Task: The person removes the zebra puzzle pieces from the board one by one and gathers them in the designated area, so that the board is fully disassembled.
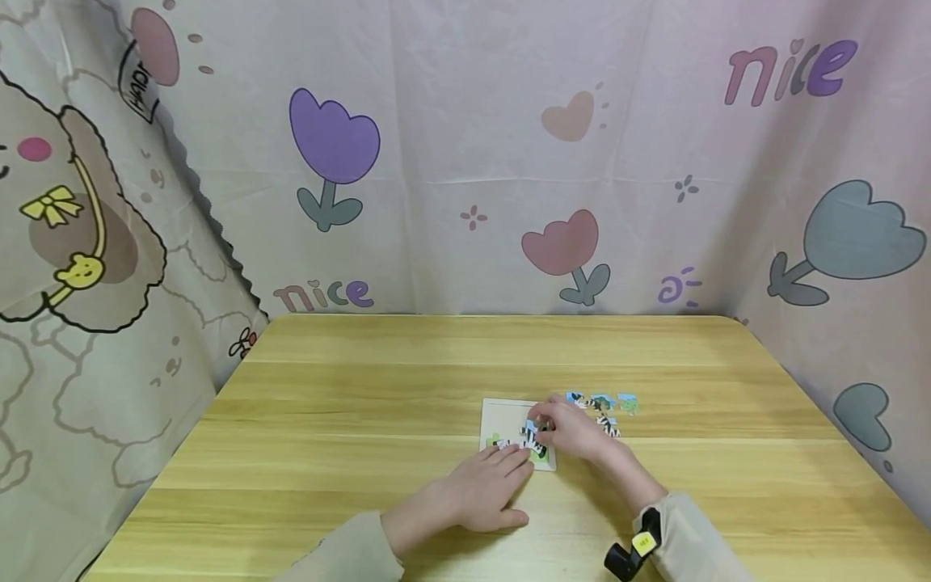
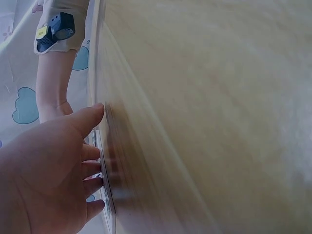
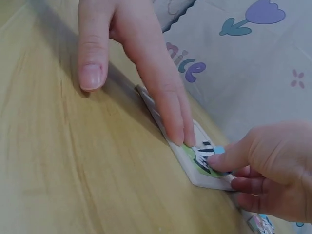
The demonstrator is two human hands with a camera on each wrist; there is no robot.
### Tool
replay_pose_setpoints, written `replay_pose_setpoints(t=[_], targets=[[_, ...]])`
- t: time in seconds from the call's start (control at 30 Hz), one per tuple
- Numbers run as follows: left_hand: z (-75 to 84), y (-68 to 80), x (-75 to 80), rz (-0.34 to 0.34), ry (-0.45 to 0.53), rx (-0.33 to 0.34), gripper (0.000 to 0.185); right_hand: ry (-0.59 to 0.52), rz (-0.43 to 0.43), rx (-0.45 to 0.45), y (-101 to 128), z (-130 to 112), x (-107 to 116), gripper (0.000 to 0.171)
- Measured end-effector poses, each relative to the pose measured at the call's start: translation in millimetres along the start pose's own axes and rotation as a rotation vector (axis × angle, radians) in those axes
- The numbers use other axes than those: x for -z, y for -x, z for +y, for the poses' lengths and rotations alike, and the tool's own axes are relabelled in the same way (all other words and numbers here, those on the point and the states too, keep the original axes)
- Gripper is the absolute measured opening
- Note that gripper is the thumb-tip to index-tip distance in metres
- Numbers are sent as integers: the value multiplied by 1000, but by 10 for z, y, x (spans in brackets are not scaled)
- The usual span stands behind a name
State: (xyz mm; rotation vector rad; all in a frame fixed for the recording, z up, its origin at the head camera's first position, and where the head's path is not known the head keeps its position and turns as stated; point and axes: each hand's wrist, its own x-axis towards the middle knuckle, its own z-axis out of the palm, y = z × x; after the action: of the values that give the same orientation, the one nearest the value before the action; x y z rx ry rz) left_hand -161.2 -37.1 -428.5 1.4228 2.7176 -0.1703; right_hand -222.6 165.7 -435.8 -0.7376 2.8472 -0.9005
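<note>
On the wooden surface [image 1: 349,404], a puzzle board [image 1: 502,420] lies under the flat, straight-fingered left hand [image 1: 480,489], while the right hand [image 1: 575,428] pinches a zebra piece [image 3: 207,158] onto it, loose pieces [image 1: 604,404] just beside.

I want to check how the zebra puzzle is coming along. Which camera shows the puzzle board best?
The head view: the whole puzzle board shows from above, with both hands at its near edge. The right wrist view shows only its near corner close up, with placed zebra pieces. The left wrist view shows merely its thin edge.
</note>
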Motion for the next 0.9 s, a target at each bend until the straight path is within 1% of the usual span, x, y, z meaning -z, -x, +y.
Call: replay_pose_setpoints(t=[0.13, 0.27, 0.37, 0.47, 0.57, 0.63, 0.77, 0.87, 0.9], targets=[[-3, 0, -3, 4, -8, -1, 69, -20, 35, 38, -5, 9, -17, 18], [-7, -1, -12, 17, -16, -2, 68, -37, 39, 53, -11, 10, -27, 13], [-6, -1, -14, 21, -17, -5, 68, -43, 33, 41, -9, 11, -37, 14], [-3, 1, -15, 11, -13, -6, 69, -56, 32, 18, -1, 16, -39, 17], [1, 7, -17, 3, -14, -4, 69, -75, 55, -1, 22, 33, -23, 19], [3, 9, -25, 1, -15, 0, 69, -95, 87, -13, 52, 52, 9, 20], [8, 11, -35, 11, -16, 3, 69, -198, 134, -34, 145, 133, 124, 21], [10, 16, -37, 14, -7, 2, 69, -282, 146, -66, 245, 230, 235, 22], [10, 18, -38, 15, -5, 1, 69, -291, 151, -71, 280, 269, 273, 24]])
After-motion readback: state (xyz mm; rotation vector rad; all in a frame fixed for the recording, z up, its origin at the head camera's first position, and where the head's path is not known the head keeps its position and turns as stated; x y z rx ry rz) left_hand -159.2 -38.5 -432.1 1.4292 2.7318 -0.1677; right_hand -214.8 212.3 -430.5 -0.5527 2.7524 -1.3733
